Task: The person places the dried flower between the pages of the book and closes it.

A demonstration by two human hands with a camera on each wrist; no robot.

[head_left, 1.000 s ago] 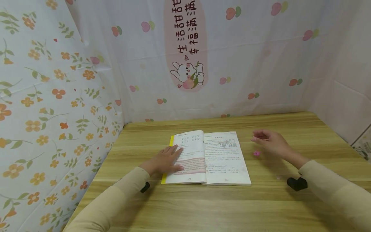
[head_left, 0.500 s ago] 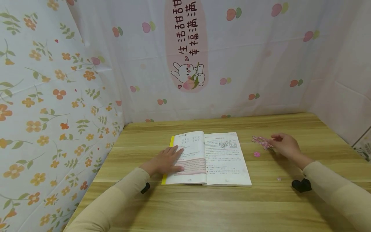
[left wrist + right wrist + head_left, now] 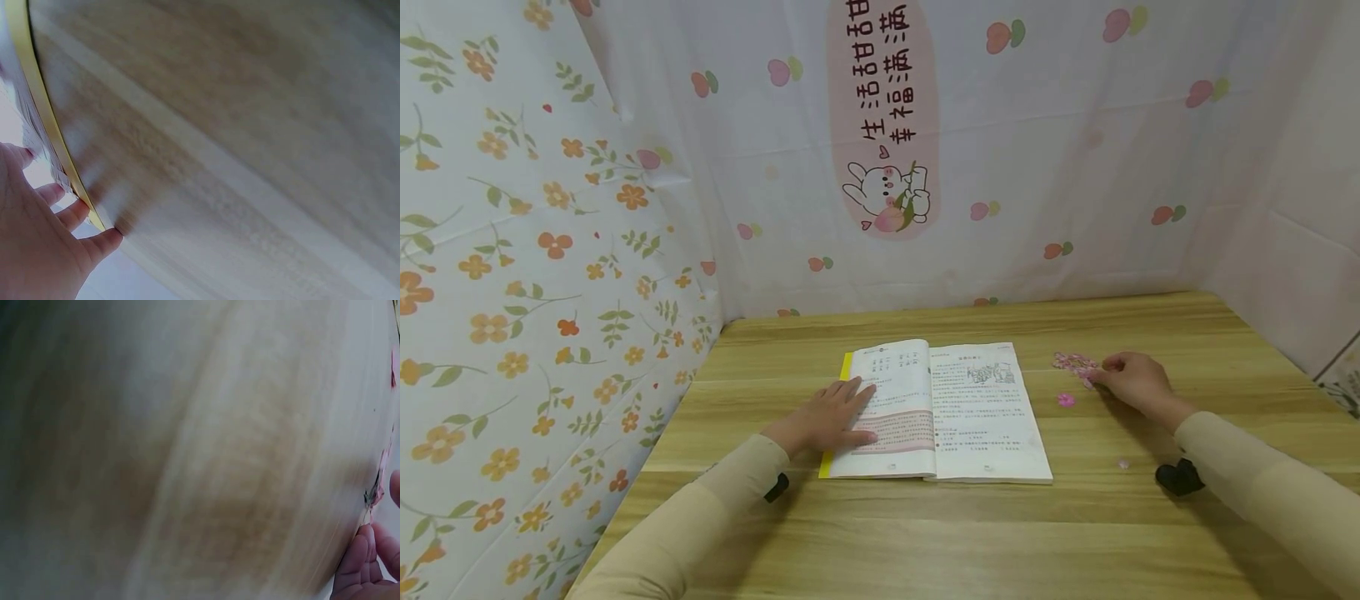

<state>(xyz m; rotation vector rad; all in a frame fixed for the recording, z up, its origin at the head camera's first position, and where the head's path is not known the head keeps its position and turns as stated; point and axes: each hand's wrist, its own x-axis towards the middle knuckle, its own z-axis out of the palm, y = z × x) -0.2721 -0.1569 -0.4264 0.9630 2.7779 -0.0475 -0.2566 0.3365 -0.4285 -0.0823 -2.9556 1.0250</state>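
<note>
An open book [image 3: 992, 417] with printed pages and a yellow cover edge lies on the wooden table. My left hand [image 3: 823, 421] rests flat on its left page, fingers spread; in the left wrist view the fingers [image 3: 75, 212] reach over the yellow edge. To the right of the book lies a small heap of pink dried flowers [image 3: 1072, 361]. At the heap's near right side, my right hand [image 3: 1138, 385] pinches a pink flower between thumb and fingertips. The right wrist view shows those fingertips [image 3: 362, 547] at its lower right edge, beside a pink flower [image 3: 375, 494].
A single bright pink flower [image 3: 1066, 400] lies between the book and the heap. Nearer the front is a small pale pink petal [image 3: 1123, 463]. Wood-grain table [image 3: 970, 542] surrounds the book, and a patterned cloth [image 3: 1037, 167] hangs behind it.
My right hand has drawn back right from above the heap, uncovering the pink flowers, then come down with its fingertips at the heap's edge. The left hand stays on the book.
</note>
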